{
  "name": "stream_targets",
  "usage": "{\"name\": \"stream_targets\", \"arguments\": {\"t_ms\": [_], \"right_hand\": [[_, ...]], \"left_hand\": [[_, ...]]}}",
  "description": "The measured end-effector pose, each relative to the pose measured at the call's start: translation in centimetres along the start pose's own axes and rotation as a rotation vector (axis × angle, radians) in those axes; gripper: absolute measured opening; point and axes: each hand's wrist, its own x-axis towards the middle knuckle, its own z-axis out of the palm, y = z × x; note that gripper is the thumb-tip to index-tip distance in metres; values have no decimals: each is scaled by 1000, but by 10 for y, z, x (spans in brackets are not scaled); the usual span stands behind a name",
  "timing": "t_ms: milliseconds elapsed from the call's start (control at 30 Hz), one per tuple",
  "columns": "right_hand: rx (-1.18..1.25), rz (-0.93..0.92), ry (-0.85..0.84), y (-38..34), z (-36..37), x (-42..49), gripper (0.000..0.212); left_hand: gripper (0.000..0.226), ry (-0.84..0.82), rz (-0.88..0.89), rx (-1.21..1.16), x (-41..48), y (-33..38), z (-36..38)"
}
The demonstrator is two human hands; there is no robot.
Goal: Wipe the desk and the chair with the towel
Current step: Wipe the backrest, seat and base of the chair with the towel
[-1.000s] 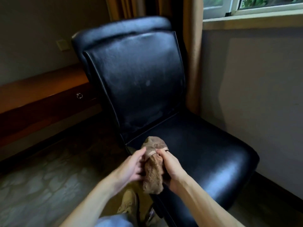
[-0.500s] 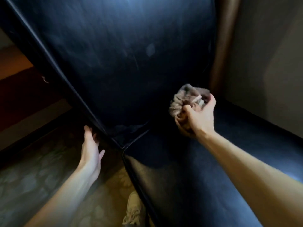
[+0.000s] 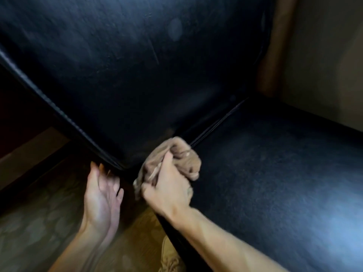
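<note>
A black leather chair (image 3: 137,65) fills most of the view, its backrest above and its seat (image 3: 275,173) at the right. My right hand (image 3: 169,189) grips a bunched brown towel (image 3: 176,154) and presses it into the seam where backrest and seat meet, near the chair's left corner. My left hand (image 3: 102,193) is flat with fingers apart, its fingertips at the lower left edge of the backrest. It holds nothing. The desk is out of view.
A patterned carpet (image 3: 29,222) lies at the lower left, and a shoe (image 3: 170,258) shows at the bottom under my right arm. A wall (image 3: 324,65) and a brown curtain (image 3: 275,46) stand close behind the chair at the right.
My right hand has dragged the towel down and to the left along the bottom of the backrest to the seam's left end. My left hand stays at the backrest's lower left edge.
</note>
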Motion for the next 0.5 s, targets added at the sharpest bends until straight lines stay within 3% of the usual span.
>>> {"name": "stream_targets", "arguments": {"t_ms": [133,200,267,400,433,500], "right_hand": [[-41,-118,-343,10,-22,-20,59],[-46,-148,-432,22,-42,-32,60],[107,-90,-326,36,-62,-38,56],[620,57,211,48,-106,-14,28],[753,74,286,45,-121,-3,24],[1132,118,278,36,-142,22,32]], "left_hand": [[70,-18,28,67,-4,4,0],[75,-20,35,77,-4,7,-1],[83,-26,13,66,-2,9,0],[79,-34,-10,2,-1,10,9],[77,-39,-12,-17,-2,10,12],[77,-28,-36,-48,-1,12,13]]}}
